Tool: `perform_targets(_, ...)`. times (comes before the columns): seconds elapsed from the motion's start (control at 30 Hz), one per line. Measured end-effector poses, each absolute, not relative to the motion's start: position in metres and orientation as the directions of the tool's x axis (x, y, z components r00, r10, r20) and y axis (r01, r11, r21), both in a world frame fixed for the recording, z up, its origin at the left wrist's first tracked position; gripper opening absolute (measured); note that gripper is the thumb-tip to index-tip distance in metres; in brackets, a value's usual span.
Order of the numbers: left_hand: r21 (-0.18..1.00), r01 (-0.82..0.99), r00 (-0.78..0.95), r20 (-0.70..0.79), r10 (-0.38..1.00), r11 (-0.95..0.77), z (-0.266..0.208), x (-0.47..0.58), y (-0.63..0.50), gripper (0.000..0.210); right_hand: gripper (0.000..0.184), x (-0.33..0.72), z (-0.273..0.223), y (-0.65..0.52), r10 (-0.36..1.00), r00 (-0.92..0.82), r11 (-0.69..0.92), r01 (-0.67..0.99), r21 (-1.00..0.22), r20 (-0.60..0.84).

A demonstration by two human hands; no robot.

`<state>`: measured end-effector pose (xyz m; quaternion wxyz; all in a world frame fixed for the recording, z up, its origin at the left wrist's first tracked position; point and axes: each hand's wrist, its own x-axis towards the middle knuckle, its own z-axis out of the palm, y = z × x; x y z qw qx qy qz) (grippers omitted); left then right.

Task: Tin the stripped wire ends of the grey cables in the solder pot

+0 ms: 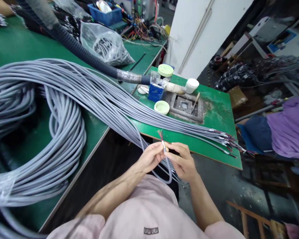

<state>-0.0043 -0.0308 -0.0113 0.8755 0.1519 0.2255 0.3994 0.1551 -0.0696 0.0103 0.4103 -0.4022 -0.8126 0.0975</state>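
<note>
One gray cable (169, 172) | left fingers (154, 148) and right fingers (174, 159) pinching its end | colored wires (160, 134) fanned upward

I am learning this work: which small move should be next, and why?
Probably gather the splayed wires with the right grip, while the left grip steadies the grey cable: both grips are at its end, and the wires' tips fan apart.

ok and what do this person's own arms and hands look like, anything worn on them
Each grip is a bare hand: no glove shows on the left hand or the right hand. The forearms are bare too, with no watch or bracelet visible. Short, pale pink sleeves match the top, which has a small dark label with light lettering.
</note>
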Motion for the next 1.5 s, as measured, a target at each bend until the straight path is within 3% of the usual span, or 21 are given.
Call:
perform_targets(0.13,0.414,-0.649,0.563,-0.303,0.769,0.639,-0.002,-0.004,-0.026,0.033,0.043,0.151,0.009,-0.058,0.667,-0.405,0.727,0.541,-0.424,0.626)
perform_targets(0.23,0.554,-0.642,0.477,-0.252,0.842,0.530,0.004,-0.009,-0.025,0.037,0.041,0.153,0.015,-0.043,0.663,-0.312,0.721,0.512,-0.467,0.681)
perform_targets(0.33,0.808,-0.559,0.233,-0.058,0.971,0.183,0.007,-0.020,-0.026,0.025,0.031,0.159,0.030,-0.023,0.693,-0.134,0.653,0.534,-0.538,0.708)
perform_targets(0.4,0.905,-0.409,0.050,0.152,0.987,-0.119,0.006,-0.029,-0.025,0.015,0.023,0.163,0.042,-0.007,0.715,-0.021,0.584,0.566,-0.582,0.698)
perform_targets(0.5,0.885,-0.142,-0.097,0.433,0.896,-0.443,-0.001,-0.039,-0.018,0.011,0.020,0.167,0.055,0.022,0.738,0.096,0.492,0.601,-0.630,0.668)
perform_targets(0.6,0.819,0.085,-0.125,0.574,0.809,-0.568,-0.010,-0.044,-0.005,0.011,0.022,0.168,0.062,0.052,0.769,0.124,0.444,0.601,-0.664,0.627)
perform_targets(0.77,0.698,0.353,-0.075,0.685,0.725,-0.623,-0.024,-0.046,0.014,0.018,0.028,0.169,0.066,0.096,0.772,0.081,0.452,0.628,-0.634,0.630)
perform_targets(0.9,0.666,0.448,-0.002,0.668,0.744,-0.597,-0.036,-0.043,0.021,0.024,0.030,0.166,0.064,0.121,0.798,0.043,0.437,0.646,-0.626,0.601)
perform_targets(1.5,0.701,0.411,0.014,0.635,0.773,-0.583,-0.051,-0.038,0.025,0.029,0.026,0.152,0.045,0.166,0.888,-0.016,0.344,0.687,-0.640,0.459)
